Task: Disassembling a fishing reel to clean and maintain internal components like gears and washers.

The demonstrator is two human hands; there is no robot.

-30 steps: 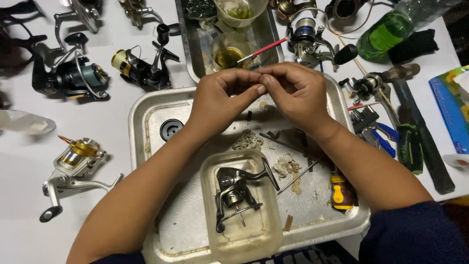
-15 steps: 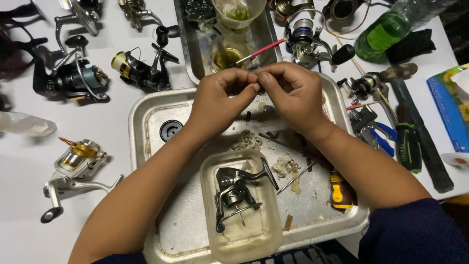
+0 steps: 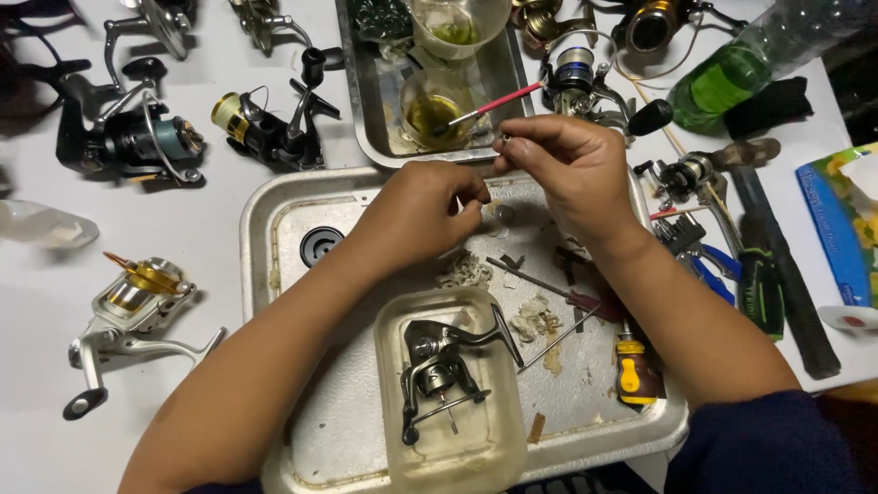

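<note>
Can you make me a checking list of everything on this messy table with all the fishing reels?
Surface: white table carrying a large dented metal tray and a smaller metal tray behind it.
Job's things: a tiny silver part pinched in the right hand; the left hand is curled beside it over the large tray.
Clutter: a grey reel body in a clear plastic tub, a yellow-handled screwdriver, a red-handled brush in a cup of yellowish liquid, a silver-and-gold reel, black reels, a green plastic bottle.
Grip: both hands closed, fingertips pinched.
Cables: nothing seen.
Surroundings: nothing seen beyond the table.
</note>
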